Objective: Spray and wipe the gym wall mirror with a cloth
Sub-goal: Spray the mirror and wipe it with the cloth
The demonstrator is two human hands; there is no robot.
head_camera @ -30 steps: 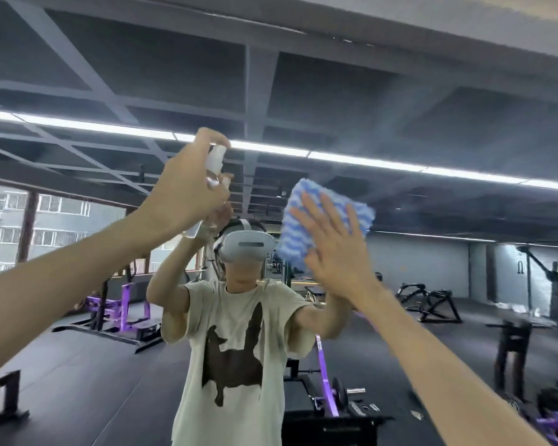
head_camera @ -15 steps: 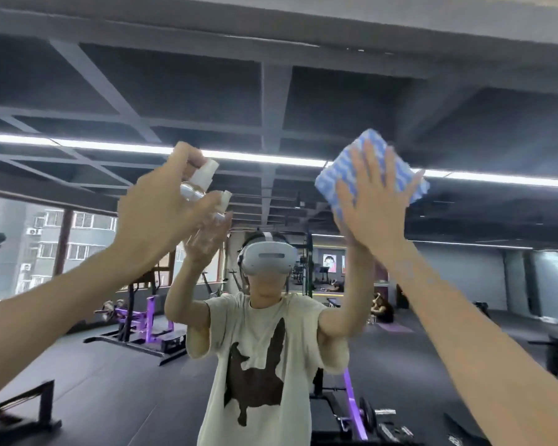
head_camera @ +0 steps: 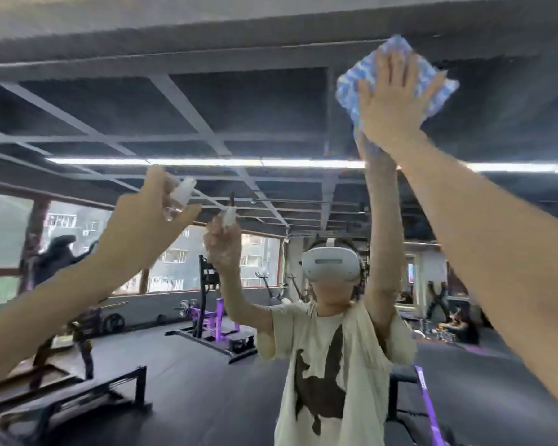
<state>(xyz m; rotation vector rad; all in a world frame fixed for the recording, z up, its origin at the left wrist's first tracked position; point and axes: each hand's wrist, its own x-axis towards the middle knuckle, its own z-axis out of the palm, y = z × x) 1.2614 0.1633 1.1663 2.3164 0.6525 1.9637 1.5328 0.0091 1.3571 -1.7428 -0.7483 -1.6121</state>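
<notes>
Two arms up, reaching toward the gym wall mirror point(head_camera: 271, 107). Presses the right hand point(head_camera: 388, 107) flat against the glass high at the upper right, fingers straight and spread, with the blue-and-white cloth point(head_camera: 432, 88) trapped between palm and mirror. Leaves the cloth's edges poking out above, left and right of the fingers, close under the mirror's top edge. Grips a small clear spray bottle point(head_camera: 179, 196) in the left hand point(head_camera: 139, 226), lower and well to the left of the cloth, fingers curled round the body, white nozzle end sticking out above the knuckles and tilted up to the right. Holds the bottle near the glass; cannot tell whether touching, nor whether a finger sits on the pump. Blurred round both hands. Reflected below the cloth: the same person in a white headset point(head_camera: 331, 267) and a cream T-shirt point(head_camera: 332, 365) with a dark print, arms mirrored. Reflected also: a long ceiling light strip point(head_camera: 207, 161), dark ceiling beams, windows point(head_camera: 174, 262) at the left, a purple-and-black rack point(head_camera: 213, 317) on the dark floor.
</notes>
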